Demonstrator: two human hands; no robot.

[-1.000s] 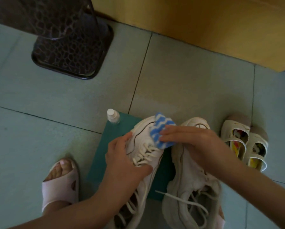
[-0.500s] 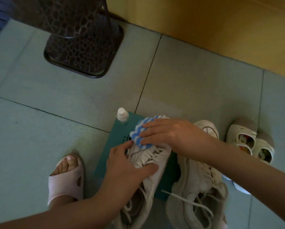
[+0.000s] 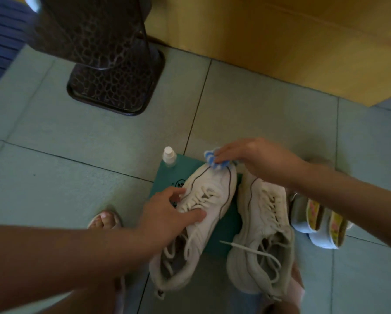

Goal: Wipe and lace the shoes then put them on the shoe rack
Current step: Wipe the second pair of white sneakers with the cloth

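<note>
The shoes, a left sneaker (image 3: 215,196) and a right sneaker (image 3: 263,225), lie side by side on a teal mat (image 3: 227,232). Wiping seems underway: the right hand (image 3: 255,158) pinches a blue-and-white cloth (image 3: 213,161) at the left sneaker's toe, while the left hand (image 3: 165,215) clasps that sneaker across its lacing. The right sneaker's lace (image 3: 234,245) trails loose, so lacing and racking look undone.
</note>
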